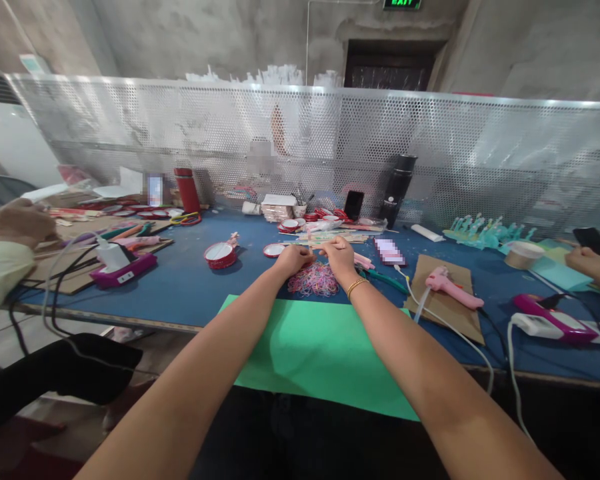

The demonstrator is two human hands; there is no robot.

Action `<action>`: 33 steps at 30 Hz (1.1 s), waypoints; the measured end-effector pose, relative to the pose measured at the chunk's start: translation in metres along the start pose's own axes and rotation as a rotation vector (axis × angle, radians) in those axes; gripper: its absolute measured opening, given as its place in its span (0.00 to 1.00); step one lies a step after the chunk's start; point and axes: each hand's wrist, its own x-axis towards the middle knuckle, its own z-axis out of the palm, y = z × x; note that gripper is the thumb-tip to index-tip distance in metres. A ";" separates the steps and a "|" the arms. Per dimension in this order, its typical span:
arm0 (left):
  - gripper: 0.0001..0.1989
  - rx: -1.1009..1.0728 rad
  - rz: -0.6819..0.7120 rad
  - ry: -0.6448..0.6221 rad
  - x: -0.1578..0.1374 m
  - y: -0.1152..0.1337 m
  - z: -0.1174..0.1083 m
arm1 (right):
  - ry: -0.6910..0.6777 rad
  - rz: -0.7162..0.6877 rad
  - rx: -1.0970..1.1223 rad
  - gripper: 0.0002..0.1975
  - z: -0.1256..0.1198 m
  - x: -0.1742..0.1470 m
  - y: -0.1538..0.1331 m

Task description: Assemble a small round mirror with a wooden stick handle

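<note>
From where I stand, the person's left hand (296,260) and right hand (337,255) meet over a tangled heap of coloured rubber bands (313,280), which lies on the blue table (180,270) just beyond a green sheet (320,353). Both hands have their fingers curled in and the gap between fingertips narrow; whatever may be pinched there is too small for me to tell. A gold bracelet (357,287) circles the right wrist. Left of the heap sits a red roll (220,255) with a pale top; to its right, a pink glue gun (455,288) rests on a piece of cardboard (463,319). Farther back, a red bottle (187,191) and a black bottle (399,190) stand near the perforated metal screen (220,127). At the far left I see a co-worker's hand (23,223), and at the far right another person's hand (593,265) holds a dark phone (594,243)
</note>
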 end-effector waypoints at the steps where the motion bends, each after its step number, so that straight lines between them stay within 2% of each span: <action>1: 0.22 0.007 0.001 0.005 0.000 -0.001 0.000 | 0.016 0.008 0.001 0.06 -0.001 0.001 0.001; 5: 0.23 0.029 -0.009 0.006 0.002 -0.004 0.001 | 0.038 0.007 0.024 0.05 -0.001 0.003 0.003; 14: 0.24 0.008 -0.001 -0.004 0.004 -0.006 0.002 | -0.034 -0.024 0.022 0.04 0.003 -0.002 -0.002; 21: 0.23 0.044 -0.007 0.000 0.004 -0.005 0.002 | 0.043 0.011 -0.005 0.05 0.000 0.004 0.004; 29: 0.24 0.024 -0.026 -0.006 0.002 -0.001 0.001 | -0.019 -0.010 0.009 0.05 0.003 0.001 0.002; 33: 0.25 0.018 -0.023 -0.003 0.002 -0.003 0.002 | 0.019 -0.007 -0.009 0.04 0.001 0.002 0.002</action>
